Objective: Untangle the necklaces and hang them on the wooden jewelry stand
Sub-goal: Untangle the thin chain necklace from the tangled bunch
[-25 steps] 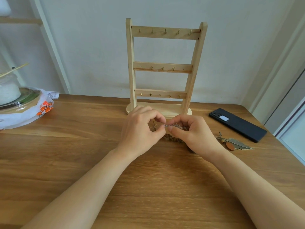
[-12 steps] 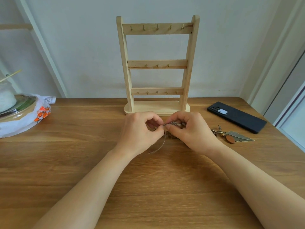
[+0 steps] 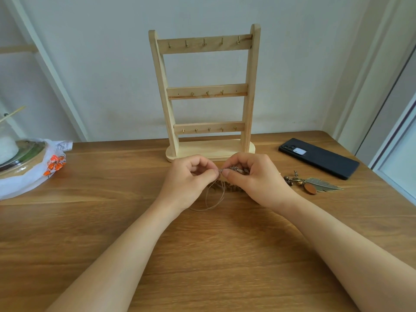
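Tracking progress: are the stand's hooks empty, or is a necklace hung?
Empty: every hook on the wooden stand is bare; left hand and right hand pinch the necklaces.

stand pale wood, brass hooks. table mid-brown w/ wood grain. necklace cord tan. far right phone black, feather pendant bronze, brown oval. left bag white w/ orange print.

Home: wooden table, phone.

Single head-worn view; looks forward and down across the table, facing the wooden jewelry stand; close.
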